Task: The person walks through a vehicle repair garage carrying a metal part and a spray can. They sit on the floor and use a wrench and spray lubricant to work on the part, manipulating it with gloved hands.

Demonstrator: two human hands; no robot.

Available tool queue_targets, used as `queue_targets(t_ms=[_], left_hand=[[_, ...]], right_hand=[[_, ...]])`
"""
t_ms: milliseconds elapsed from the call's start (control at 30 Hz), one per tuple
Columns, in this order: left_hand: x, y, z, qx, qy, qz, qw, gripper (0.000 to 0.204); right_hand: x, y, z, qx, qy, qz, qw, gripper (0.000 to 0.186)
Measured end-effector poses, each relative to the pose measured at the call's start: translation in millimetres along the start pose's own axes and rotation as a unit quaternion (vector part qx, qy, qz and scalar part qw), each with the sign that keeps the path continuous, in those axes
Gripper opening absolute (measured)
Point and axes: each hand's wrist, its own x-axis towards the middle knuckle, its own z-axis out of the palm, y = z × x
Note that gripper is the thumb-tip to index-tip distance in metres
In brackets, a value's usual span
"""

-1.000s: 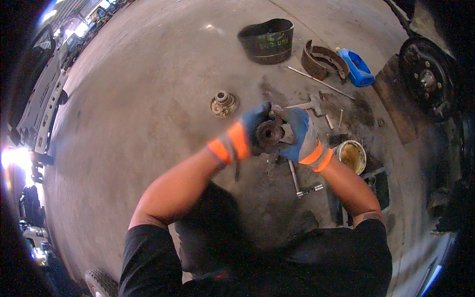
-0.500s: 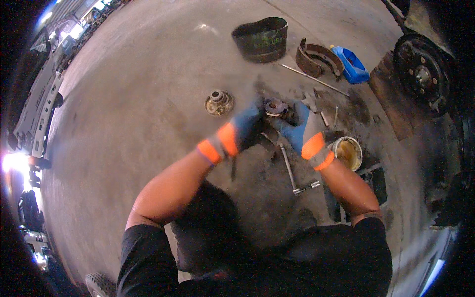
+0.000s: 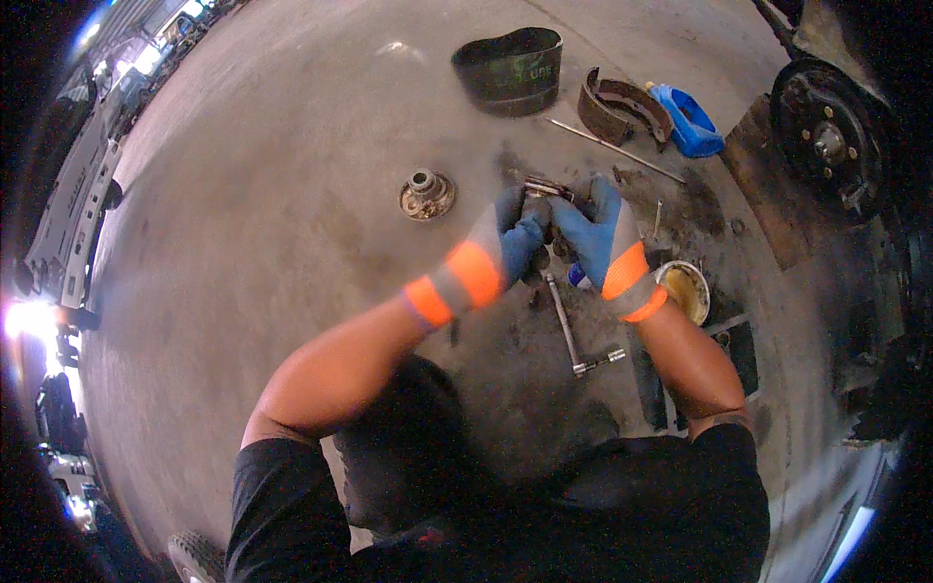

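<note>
Both my hands wear blue-and-grey gloves with orange cuffs. Between them they grip a dark, round metal part, tilted so that its rim shows more than its face. My left hand closes on it from the left and below. On the other side my right hand has its thumb and fingers around the part, which they partly cover. A flanged metal hub rests on the floor left of my hands. Below them lies a ratchet handle with a socket. A small blue-and-white object shows beside my right wrist.
At the right stand a tub of yellowish grease and a dark crate. Farther off are a black bucket, curved brake shoes, a blue jug and a long metal rod. A wheel hub assembly stands far right.
The round part has tipped from face-up to nearly edge-on. My left hand has turned and moved in beneath it. The blue-and-white object has come into sight by my right wrist.
</note>
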Motion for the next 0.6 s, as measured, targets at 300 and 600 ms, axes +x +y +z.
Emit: queue_targets(t_ms=[300, 600], left_hand=[[3.7, 3.6, -15.2, 0.092, -0.120, 0.051, 0.987, 0.028], [2.6, 3.7, -9.6, -0.254, -0.130, -0.050, 0.957, 0.033]], right_hand=[[-9.6, 16.5, 0.7, -0.132, 0.035, -0.072, 0.988, 0.026], [-9.9, 9.6, -1.1, -0.110, 0.003, -0.051, 0.993, 0.027]])
